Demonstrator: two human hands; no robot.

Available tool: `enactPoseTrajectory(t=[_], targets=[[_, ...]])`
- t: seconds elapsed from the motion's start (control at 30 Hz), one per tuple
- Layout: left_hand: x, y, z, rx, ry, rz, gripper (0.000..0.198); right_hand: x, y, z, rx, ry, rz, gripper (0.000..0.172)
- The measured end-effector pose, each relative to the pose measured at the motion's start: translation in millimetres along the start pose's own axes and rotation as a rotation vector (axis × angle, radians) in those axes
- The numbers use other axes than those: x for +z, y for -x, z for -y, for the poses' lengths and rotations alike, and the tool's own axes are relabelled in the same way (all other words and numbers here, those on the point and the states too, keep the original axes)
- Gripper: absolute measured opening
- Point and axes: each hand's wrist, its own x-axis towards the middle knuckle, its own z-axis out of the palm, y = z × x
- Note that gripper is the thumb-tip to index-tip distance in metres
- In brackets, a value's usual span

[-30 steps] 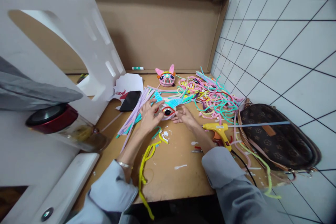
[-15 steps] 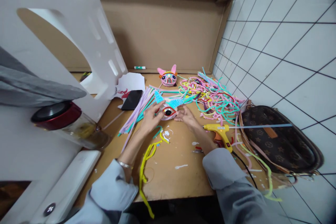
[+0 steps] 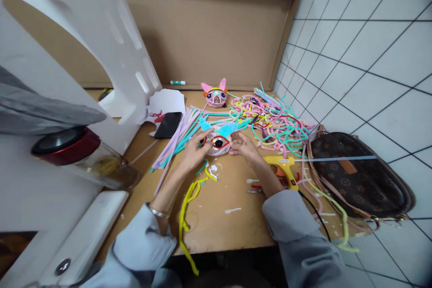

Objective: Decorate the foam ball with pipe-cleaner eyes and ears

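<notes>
- left hand (image 3: 193, 150) and right hand (image 3: 243, 146) grasp craft head (image 3: 218, 140) from both sides
- glue gun (image 3: 282, 168) just right
- pipe cleaners (image 3: 273, 121) far right

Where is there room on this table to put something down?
The bare table near the front edge, between the yellow pipe cleaner and the glue gun, has most room. It is crowded behind the craft face, where the pipe cleaner pile lies.
</notes>
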Motion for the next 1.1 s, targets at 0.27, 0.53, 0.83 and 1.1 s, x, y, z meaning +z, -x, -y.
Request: enactPoseTrajectory(t=[0.27,0.53,0.83,1.1], targets=[[1.6,-3,3,-0.058,0.143,0.008,0.059,4,9,9,0.032,0.002,-0.011,0.027],[-3.3,-5,9,-0.091,-0.025,-0.087,0.051,8,6,11,0.023,0.018,-0.030,0.027],[-4.6,-5,9,-0.028,-0.033,-0.050,0.049,8,8,12,0.019,0.044,-0.027,0.027],[-5.9,-4,10,-0.009,0.000,-0.037,0.046,9,8,13,0.019,0.044,-0.037,0.026]])
